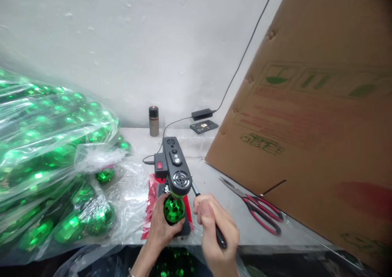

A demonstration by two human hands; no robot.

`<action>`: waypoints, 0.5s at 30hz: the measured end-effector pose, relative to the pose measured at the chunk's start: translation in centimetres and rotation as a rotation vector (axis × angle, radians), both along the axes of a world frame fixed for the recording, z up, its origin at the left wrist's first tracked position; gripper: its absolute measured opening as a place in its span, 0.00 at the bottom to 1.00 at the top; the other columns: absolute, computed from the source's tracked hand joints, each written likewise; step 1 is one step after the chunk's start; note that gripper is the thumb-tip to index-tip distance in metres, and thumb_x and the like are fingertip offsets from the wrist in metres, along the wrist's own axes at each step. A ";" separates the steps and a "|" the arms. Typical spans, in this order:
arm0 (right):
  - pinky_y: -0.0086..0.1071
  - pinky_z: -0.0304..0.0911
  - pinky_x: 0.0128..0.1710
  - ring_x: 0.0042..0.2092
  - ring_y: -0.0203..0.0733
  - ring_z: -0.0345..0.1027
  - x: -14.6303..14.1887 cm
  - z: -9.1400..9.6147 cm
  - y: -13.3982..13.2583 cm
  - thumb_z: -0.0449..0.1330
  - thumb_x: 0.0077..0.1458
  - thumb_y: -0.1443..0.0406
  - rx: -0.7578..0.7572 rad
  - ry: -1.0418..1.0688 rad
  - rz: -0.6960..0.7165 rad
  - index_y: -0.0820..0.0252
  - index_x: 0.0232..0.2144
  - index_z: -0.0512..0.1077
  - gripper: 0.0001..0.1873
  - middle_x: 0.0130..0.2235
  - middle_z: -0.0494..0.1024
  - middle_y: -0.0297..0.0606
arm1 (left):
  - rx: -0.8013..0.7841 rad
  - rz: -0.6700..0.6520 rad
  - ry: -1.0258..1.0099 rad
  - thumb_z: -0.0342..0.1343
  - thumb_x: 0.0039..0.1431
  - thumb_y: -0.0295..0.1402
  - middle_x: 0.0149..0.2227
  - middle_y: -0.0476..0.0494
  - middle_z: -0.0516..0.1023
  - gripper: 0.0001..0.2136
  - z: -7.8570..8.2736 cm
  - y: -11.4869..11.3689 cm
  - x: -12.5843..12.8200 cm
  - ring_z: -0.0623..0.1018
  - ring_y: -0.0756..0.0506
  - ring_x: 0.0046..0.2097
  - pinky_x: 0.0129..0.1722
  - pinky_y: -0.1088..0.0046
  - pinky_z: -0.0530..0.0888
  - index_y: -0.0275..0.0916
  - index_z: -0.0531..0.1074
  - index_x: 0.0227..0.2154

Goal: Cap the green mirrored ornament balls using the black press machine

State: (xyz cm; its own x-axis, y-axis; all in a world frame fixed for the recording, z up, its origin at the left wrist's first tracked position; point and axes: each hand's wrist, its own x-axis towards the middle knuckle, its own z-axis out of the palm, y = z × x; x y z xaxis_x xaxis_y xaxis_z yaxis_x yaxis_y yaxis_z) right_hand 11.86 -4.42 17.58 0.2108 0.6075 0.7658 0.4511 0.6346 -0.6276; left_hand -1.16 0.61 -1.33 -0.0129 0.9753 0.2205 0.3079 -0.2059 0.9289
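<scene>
My left hand [163, 220] grips a shiny green faceted ball [174, 210], fingers and thumb round its sides. The ball sits directly under the head of a small black bench machine [177, 166], which hides its top. Wrapped in a fist, my right hand [217, 228] holds the black-handled lever [220, 235] that comes out of the machine's right side. A red switch [159, 165] is on the box at the machine's left. Red plastic sheeting [148, 211] lies under the machine's base.
A large clear bag [45, 146] of green balls fills the left side. Scissors [254, 205] lie to the right, beside a big cardboard box [306, 117]. Behind are a small bottle [153, 121], a power adapter [202, 114] and a dark phone-like slab [204, 126].
</scene>
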 end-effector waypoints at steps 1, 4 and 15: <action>0.28 0.60 0.26 0.26 0.33 0.65 0.0 -0.2 0.0 0.51 0.74 0.73 0.002 -0.002 -0.005 0.55 0.31 0.66 0.17 0.27 0.69 0.30 | -0.004 0.001 0.001 0.73 0.44 0.42 0.56 0.32 0.83 0.37 -0.1 0.0 0.0 0.83 0.26 0.58 0.62 0.38 0.78 0.40 0.73 0.59; 0.29 0.59 0.25 0.26 0.33 0.66 0.0 -1.5 0.0 0.51 0.73 0.75 0.033 0.000 -0.013 0.55 0.31 0.66 0.17 0.27 0.70 0.31 | -0.020 0.007 0.019 0.73 0.44 0.42 0.57 0.32 0.83 0.37 -0.1 -0.2 0.0 0.83 0.26 0.59 0.63 0.39 0.77 0.39 0.73 0.60; 0.30 0.60 0.27 0.26 0.34 0.68 -0.7 -5.2 0.5 0.50 0.75 0.70 0.084 0.137 -0.065 0.55 0.28 0.66 0.19 0.27 0.73 0.30 | -0.011 -0.019 0.056 0.72 0.46 0.40 0.57 0.31 0.83 0.36 0.6 -0.4 -0.1 0.83 0.25 0.58 0.61 0.38 0.79 0.39 0.73 0.60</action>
